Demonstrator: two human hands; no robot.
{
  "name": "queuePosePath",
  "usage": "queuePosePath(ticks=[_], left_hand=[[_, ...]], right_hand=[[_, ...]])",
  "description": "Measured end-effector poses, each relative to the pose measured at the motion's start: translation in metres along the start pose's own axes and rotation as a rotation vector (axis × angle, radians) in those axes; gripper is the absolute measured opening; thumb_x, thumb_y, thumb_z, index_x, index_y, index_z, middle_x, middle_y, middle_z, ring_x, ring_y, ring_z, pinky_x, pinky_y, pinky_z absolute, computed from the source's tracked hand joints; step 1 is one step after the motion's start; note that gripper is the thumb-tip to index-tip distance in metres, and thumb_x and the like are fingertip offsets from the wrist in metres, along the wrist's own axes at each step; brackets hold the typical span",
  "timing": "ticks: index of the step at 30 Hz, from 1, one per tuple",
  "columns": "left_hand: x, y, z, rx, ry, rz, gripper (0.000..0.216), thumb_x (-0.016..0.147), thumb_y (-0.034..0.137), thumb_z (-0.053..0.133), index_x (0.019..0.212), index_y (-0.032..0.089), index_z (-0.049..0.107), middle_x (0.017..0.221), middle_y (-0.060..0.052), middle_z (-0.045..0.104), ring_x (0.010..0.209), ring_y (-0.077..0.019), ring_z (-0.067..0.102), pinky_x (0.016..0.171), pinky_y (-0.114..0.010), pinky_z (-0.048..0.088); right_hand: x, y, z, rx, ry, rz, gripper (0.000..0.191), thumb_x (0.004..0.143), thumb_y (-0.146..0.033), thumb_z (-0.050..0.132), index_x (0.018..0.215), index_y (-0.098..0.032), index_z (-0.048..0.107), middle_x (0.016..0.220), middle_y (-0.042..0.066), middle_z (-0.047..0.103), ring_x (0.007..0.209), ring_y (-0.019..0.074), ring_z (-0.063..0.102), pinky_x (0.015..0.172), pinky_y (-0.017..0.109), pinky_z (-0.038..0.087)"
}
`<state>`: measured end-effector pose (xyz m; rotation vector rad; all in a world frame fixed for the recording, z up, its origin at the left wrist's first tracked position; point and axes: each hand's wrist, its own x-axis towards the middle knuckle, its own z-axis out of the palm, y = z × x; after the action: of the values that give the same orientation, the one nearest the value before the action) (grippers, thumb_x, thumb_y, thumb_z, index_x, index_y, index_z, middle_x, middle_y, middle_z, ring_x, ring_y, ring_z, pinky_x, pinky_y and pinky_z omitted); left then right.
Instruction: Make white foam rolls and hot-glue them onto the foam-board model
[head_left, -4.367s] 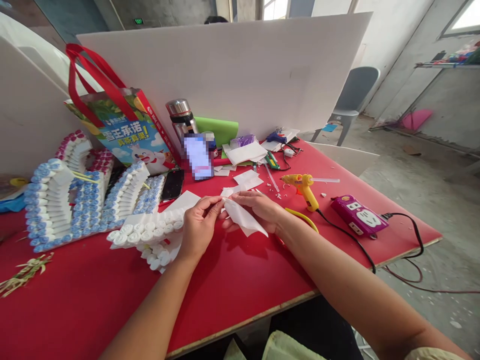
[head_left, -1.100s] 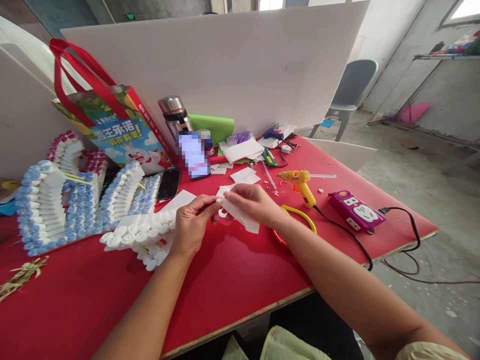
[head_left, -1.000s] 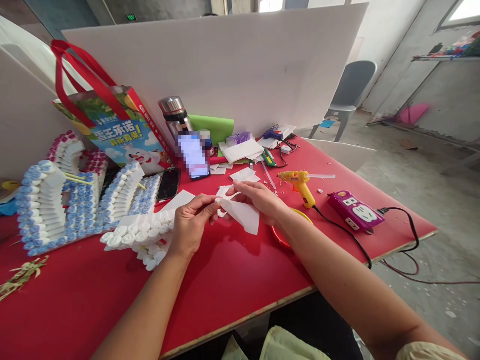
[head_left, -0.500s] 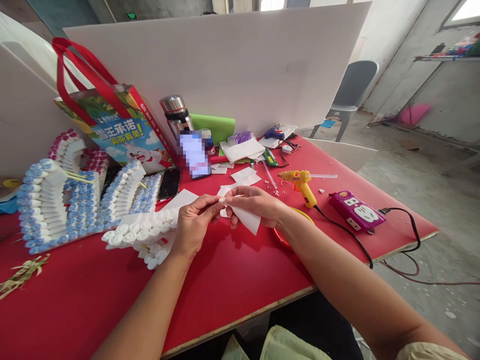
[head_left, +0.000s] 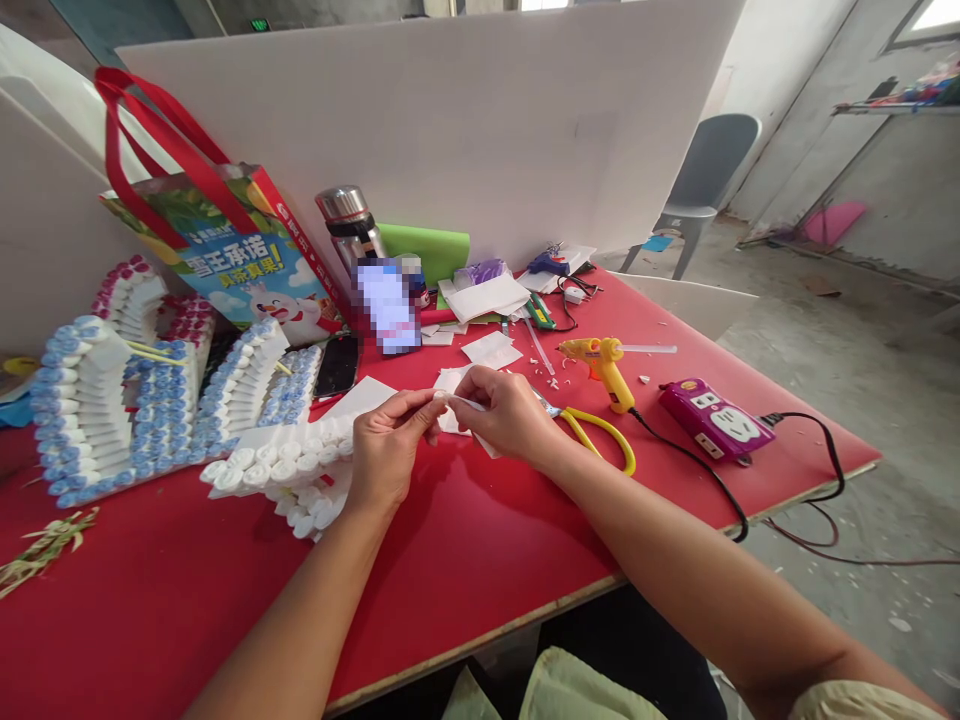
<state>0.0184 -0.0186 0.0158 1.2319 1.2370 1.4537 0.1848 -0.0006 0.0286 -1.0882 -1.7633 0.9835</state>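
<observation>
Above the red table, my left hand [head_left: 391, 437] pinches one end of a white piece of paper [head_left: 487, 447], its thumb and forefinger pressed together. My right hand [head_left: 511, 412] grips the same paper from the other side, hiding most of it; only a lower edge shows. The fingertips of both hands meet around the small white end. Beside my left hand stands a piece made of rolled white paper flowers [head_left: 281, 467]. More white paper sheets [head_left: 491, 349] lie just beyond the hands. Yellow-handled scissors [head_left: 598, 437] rest near my right wrist.
A yellow glue gun [head_left: 600, 367] and a purple power strip [head_left: 716, 420] with black cords lie to the right. Blue-and-white flower pieces [head_left: 82, 410], a printed bag [head_left: 240, 250], a phone [head_left: 386, 305] and a steel flask [head_left: 349, 220] stand at left and back.
My right hand has turned over the paper, so less of the sheet shows below it. The scissors' yellow handle is now more exposed. My left hand stays nearly in place.
</observation>
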Motion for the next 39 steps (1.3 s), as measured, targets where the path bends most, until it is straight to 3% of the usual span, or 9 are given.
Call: queuePosePath(ticks=[5,9,15,18,22,26,35,39], left_hand=[[-0.001,-0.001,0.001,0.062,0.02,0.071,0.017,0.072,0.029,0.082,0.086,0.019,0.079,0.069,0.001,0.064,0.054,-0.01,0.056,0.056,-0.025,0.048],[-0.004,-0.001,0.001,0.153,0.004,0.153,0.017,0.077,0.033,0.078,0.088,0.02,0.079,0.078,-0.001,0.066,0.056,-0.0117,0.06,0.056,-0.026,0.052],[-0.013,0.006,0.002,0.317,-0.097,0.309,0.021,0.089,0.032,0.066,0.104,0.023,0.078,0.093,-0.004,0.067,0.068,-0.0135,0.066,0.064,-0.026,0.058],[-0.01,0.008,0.0,0.247,-0.105,0.238,0.02,0.086,0.033,0.069,0.1,0.022,0.079,0.091,-0.004,0.068,0.067,-0.0145,0.067,0.063,-0.028,0.059],[-0.003,0.009,-0.004,0.017,-0.145,0.004,0.018,0.074,0.032,0.081,0.087,0.019,0.079,0.072,-0.002,0.068,0.056,-0.0136,0.063,0.053,-0.026,0.054],[0.001,0.008,-0.007,-0.088,-0.21,-0.133,0.027,0.07,0.031,0.084,0.092,0.017,0.079,0.072,-0.003,0.07,0.052,-0.013,0.061,0.051,-0.028,0.053],[-0.005,0.007,-0.003,0.178,-0.158,0.104,0.024,0.084,0.037,0.072,0.099,0.019,0.075,0.08,-0.003,0.069,0.061,-0.0135,0.064,0.059,-0.027,0.054],[-0.008,0.004,0.001,0.305,-0.106,0.153,0.021,0.089,0.038,0.066,0.098,0.019,0.07,0.072,-0.001,0.065,0.06,-0.0122,0.06,0.06,-0.024,0.05]], right_hand=[[-0.002,0.001,0.002,-0.106,0.012,-0.165,0.015,0.087,-0.027,0.059,0.075,-0.02,0.054,0.056,-0.005,0.052,0.049,0.0086,0.043,0.051,0.022,0.031],[-0.001,0.004,0.0,-0.04,-0.033,-0.144,0.017,0.09,-0.029,0.056,0.076,-0.02,0.056,0.062,-0.002,0.059,0.053,0.0096,0.048,0.053,0.023,0.033],[0.001,0.005,0.001,0.005,0.01,-0.054,0.019,0.089,-0.031,0.059,0.074,-0.019,0.058,0.058,-0.002,0.059,0.049,0.0096,0.048,0.051,0.023,0.034],[0.0,0.005,-0.002,0.057,-0.021,-0.07,0.018,0.089,-0.031,0.06,0.076,-0.018,0.059,0.06,-0.002,0.06,0.05,0.0095,0.049,0.052,0.022,0.037],[0.001,0.005,-0.009,0.137,-0.127,-0.141,0.016,0.09,-0.031,0.06,0.08,-0.018,0.061,0.066,-0.001,0.063,0.056,0.0102,0.054,0.056,0.023,0.041],[0.002,0.005,-0.013,0.196,-0.188,-0.168,0.018,0.09,-0.033,0.061,0.083,-0.017,0.062,0.071,0.001,0.065,0.061,0.0112,0.057,0.059,0.024,0.045],[0.004,0.009,-0.006,0.152,-0.092,-0.125,0.015,0.09,-0.031,0.061,0.084,-0.017,0.063,0.073,0.001,0.068,0.063,0.0112,0.06,0.059,0.022,0.045],[0.003,0.008,-0.001,0.079,-0.053,-0.092,0.016,0.09,-0.031,0.062,0.082,-0.018,0.061,0.071,0.001,0.068,0.059,0.0109,0.061,0.058,0.022,0.046]])
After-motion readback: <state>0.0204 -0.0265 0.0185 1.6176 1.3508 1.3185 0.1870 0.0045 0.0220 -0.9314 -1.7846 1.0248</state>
